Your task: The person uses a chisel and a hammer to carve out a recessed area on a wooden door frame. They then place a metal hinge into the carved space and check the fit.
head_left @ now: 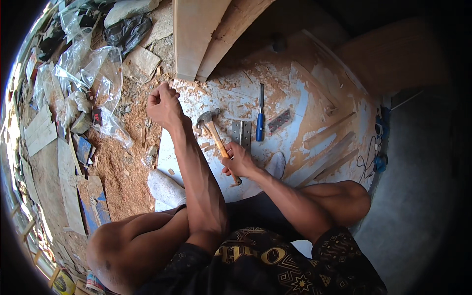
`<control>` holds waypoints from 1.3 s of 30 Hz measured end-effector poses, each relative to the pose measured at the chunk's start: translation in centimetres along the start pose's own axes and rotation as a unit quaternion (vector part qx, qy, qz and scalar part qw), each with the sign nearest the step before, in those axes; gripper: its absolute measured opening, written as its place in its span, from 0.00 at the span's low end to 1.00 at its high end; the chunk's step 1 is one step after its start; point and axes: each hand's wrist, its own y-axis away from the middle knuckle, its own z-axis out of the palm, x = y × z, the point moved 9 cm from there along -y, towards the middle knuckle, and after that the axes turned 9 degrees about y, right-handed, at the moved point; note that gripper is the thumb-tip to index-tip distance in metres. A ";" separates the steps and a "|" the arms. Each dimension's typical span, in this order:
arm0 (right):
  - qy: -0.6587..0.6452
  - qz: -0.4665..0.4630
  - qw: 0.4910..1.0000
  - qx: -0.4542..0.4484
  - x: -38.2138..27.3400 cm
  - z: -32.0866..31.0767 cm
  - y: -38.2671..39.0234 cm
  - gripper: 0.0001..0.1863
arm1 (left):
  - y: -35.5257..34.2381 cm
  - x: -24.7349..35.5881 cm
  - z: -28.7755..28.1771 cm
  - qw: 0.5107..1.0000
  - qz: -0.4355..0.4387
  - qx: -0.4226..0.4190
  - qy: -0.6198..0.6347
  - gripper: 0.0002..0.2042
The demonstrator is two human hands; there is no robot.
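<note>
Right hand (238,160) wrapped round claw hammer with brown wooden handle (213,132), steel head slanting up-left, between both hands. Left hand (164,105) curled, just below pale wooden boards (196,44); from here I can't tell if it pinches anything. Grey metal hinge (241,132) beside hammer, then blue-handled chisel (260,120), shavings around.

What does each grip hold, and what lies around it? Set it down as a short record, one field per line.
Right grip: closed around the handle of the hammer
Left grip: raised, fingers curled; whether it holds anything is unclear
Nearest hinge: just beyond the right grip
Chisel: right of the hinge, blue handle toward the person
Wood strips: lying farther right
Left side: shavings, clear plastic
</note>
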 end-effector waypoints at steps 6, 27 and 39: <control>0.238 -0.158 0.955 0.076 0.9 0.7 -1.7 0.19 | 2.2 -2.1 2.3 0.996 -0.076 -0.024 -0.038 0.08; -0.148 -0.083 0.961 0.219 -6.9 -18.6 2.9 0.18 | 13.4 -3.7 7.5 0.984 -0.076 -0.158 -0.032 0.15; 0.228 -0.423 0.850 0.218 -23.9 -23.6 16.4 0.21 | 22.9 3.5 15.3 0.887 -0.192 -0.281 0.311 0.21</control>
